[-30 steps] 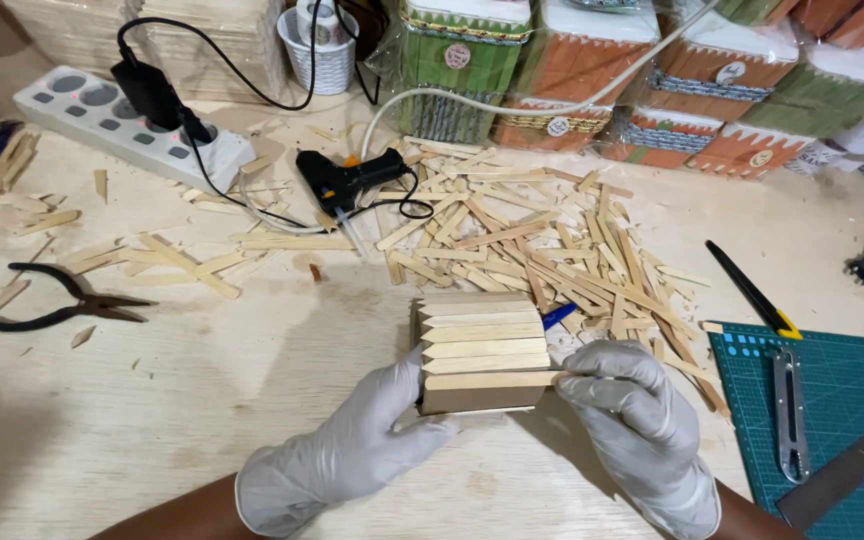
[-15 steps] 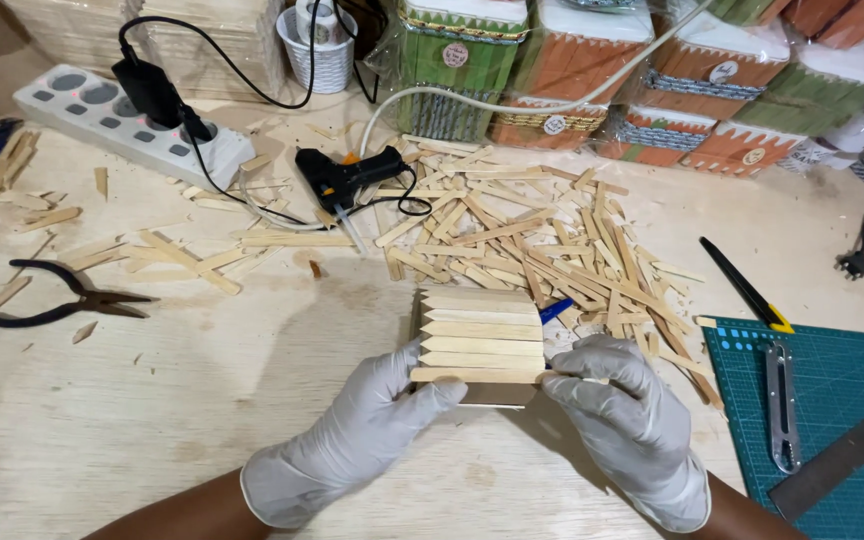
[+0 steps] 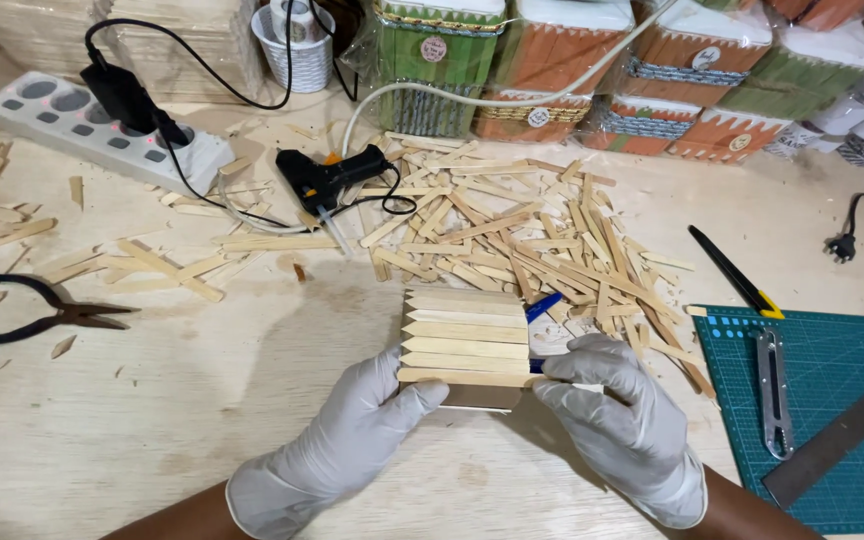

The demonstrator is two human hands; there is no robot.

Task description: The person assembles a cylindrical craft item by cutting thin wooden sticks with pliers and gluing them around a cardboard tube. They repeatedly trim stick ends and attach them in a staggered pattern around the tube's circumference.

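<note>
Both my hands wear pale grey gloves and hold a small panel of pointed wooden sticks (image 3: 465, 340), glued side by side, just above the wooden table (image 3: 152, 420). My left hand (image 3: 352, 440) grips the panel's near left corner. On the near right edge my right hand (image 3: 617, 415) pinches the panel. A blue object (image 3: 542, 306) shows just behind the panel's right side. Beyond the panel lies a loose pile of wooden sticks (image 3: 532, 230).
A black glue gun (image 3: 327, 180) lies behind the pile, its cord running to a white power strip (image 3: 92, 130). Black pliers (image 3: 37, 310) lie at left. At right are a green cutting mat (image 3: 822, 400) with a metal knife (image 3: 774, 385) and ruler (image 3: 837, 435), and a black-yellow cutter (image 3: 732, 270). Decorated boxes (image 3: 552, 60) line the back.
The panel and both hands have shifted slightly left and nearer to me. My right hand's fingers have slid along the panel's near edge.
</note>
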